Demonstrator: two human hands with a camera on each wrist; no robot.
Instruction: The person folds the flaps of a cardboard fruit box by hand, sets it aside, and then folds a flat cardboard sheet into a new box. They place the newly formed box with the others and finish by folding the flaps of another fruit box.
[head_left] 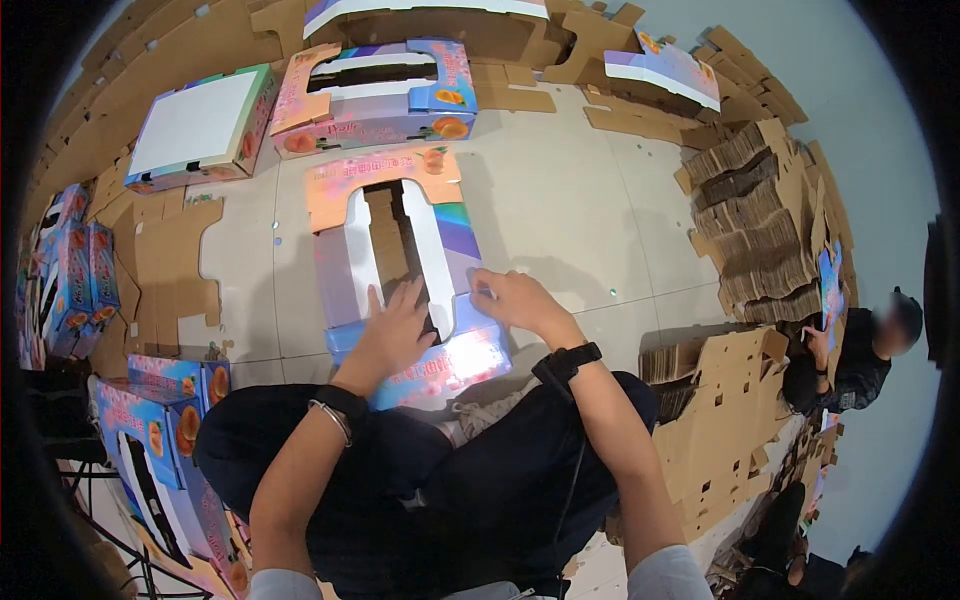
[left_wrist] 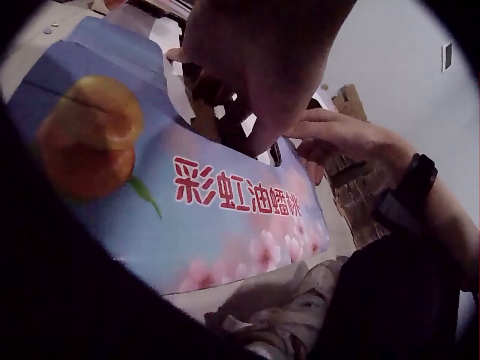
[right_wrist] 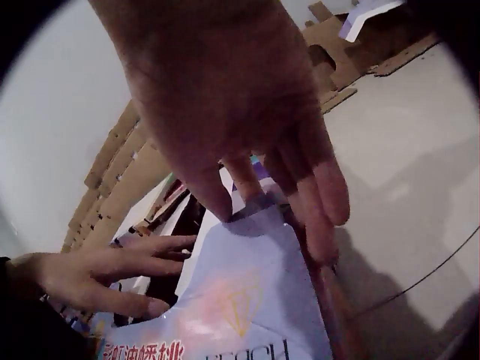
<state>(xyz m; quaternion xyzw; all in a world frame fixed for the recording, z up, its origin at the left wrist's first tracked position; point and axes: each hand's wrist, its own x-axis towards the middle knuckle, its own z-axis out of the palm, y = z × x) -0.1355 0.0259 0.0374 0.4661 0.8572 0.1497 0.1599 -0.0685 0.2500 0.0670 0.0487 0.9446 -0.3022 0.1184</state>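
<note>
A printed cardboard fruit box (head_left: 345,250), pink, blue and purple with peach pictures, stands on the floor before the person's knees. Its top has a long opening edged by white flaps. The left hand (head_left: 395,335) rests over the near end of this opening, its fingers stretched across the gap and inner edge. At the box's right side, the right hand (head_left: 520,300) pinches the edge of a lilac flap (right_wrist: 255,247) between thumb and fingers. In the right wrist view the thumb lies on top of that flap, with other fingers down along the side wall.
Two finished-looking boxes, one white-topped (head_left: 195,125) and one open-topped (head_left: 375,95), stand beyond. Stacked brown cardboard (head_left: 745,230) lies at the right, more printed boxes (head_left: 70,275) at the left. Another person (head_left: 855,345) sits at the far right.
</note>
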